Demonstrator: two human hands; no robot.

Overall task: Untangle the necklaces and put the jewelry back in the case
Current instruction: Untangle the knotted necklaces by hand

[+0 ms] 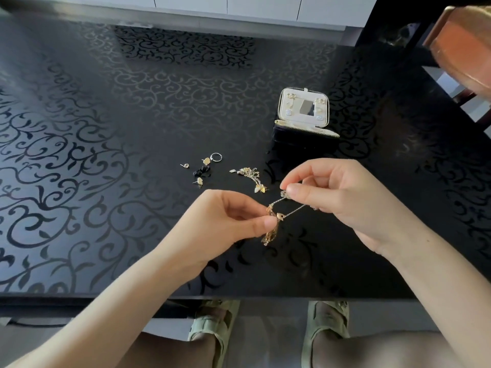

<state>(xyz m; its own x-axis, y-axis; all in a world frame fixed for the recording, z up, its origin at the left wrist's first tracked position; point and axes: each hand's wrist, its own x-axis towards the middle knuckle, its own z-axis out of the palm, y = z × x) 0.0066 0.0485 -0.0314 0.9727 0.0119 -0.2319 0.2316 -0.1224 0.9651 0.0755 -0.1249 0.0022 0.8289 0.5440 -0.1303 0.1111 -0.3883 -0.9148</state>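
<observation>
A knot of thin gold necklaces hangs above the black table between my hands. My left hand pinches the tangled clump, whose loose end dangles below my fingers. My right hand pinches a small pendant at the other end, and two chain strands run taut between the hands. Another gold chain pile lies on the table just beyond. The jewelry case stands open further back on the right, its cream lid holding several earrings around a small mirror.
Loose pieces lie left of the chain pile: a silver ring, gold stud earrings, a small stud and a black piece. The table's front edge runs below my wrists. A brown chair stands at the far right.
</observation>
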